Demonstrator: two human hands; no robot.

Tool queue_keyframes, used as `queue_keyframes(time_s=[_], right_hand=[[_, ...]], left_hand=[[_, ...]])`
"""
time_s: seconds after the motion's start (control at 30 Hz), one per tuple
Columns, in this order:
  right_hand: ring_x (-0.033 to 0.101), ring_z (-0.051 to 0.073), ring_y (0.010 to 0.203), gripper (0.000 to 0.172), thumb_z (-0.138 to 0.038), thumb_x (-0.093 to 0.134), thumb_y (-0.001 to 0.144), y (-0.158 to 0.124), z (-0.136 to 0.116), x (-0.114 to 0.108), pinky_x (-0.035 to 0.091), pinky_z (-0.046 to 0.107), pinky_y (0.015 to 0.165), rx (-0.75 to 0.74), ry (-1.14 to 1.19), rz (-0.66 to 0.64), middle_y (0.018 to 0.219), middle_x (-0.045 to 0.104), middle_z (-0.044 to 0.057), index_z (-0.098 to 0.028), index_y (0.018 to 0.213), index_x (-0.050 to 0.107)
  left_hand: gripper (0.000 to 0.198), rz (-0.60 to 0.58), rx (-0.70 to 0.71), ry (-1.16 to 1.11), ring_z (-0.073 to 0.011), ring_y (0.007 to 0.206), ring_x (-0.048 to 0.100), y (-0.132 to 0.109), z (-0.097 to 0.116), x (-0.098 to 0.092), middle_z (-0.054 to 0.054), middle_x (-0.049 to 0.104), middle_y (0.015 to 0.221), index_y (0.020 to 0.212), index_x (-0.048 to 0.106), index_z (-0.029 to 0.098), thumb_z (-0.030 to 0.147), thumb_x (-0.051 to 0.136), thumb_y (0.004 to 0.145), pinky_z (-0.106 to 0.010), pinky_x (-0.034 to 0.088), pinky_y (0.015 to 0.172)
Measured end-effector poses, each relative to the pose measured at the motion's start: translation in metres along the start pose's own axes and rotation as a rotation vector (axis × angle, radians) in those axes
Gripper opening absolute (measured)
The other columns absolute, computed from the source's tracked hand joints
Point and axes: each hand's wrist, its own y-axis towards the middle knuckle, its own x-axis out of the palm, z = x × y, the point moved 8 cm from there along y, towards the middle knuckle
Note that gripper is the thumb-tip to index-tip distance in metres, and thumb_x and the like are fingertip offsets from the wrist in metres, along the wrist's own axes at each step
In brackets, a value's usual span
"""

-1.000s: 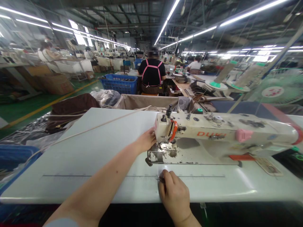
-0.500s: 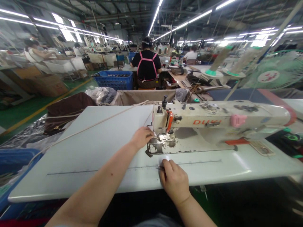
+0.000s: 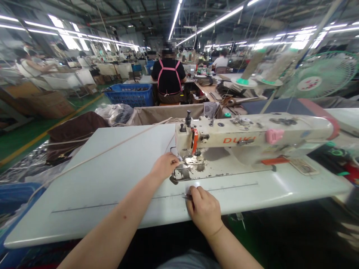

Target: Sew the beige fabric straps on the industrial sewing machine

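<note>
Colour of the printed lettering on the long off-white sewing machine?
Orange lettering on the sewing machine; best seen in the head view.

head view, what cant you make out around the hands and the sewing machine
All in the head view:
Dark tool: mostly hidden in the right hand.
Pale strip: one end covered by the left hand.
Ruler markings: too small and blurred to read.
Blue bin: cut off by the left edge.
</note>
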Motion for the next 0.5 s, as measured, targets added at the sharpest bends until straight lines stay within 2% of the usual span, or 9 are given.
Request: queue_keyframes(time_s=[0.23,0.5], right_hand=[[0.051,0.021,0.068,0.021,-0.012,0.047,0.09,0.002,0.0,-0.001,0.037,0.035,0.066,-0.005,-0.006,0.013,0.078,0.057,0.003,-0.019,0.104,0.061],[0.053,0.021,0.068,0.023,-0.012,0.045,0.093,-0.003,0.003,-0.001,0.042,0.034,0.066,0.022,0.048,0.026,0.079,0.059,0.003,-0.017,0.11,0.061]], left_hand=[[0.009,0.002,-0.03,0.066,-0.0185,0.083,0.067,-0.014,0.012,-0.001,-0.003,0.068,0.095,0.084,0.075,0.021,0.016,0.07,0.089,-0.03,0.054,0.079],[0.004,0.003,-0.162,0.186,-0.0215,0.088,0.07,-0.036,0.035,0.016,-0.007,0.07,0.103,0.087,0.071,0.021,0.018,0.069,0.09,-0.032,0.054,0.081]])
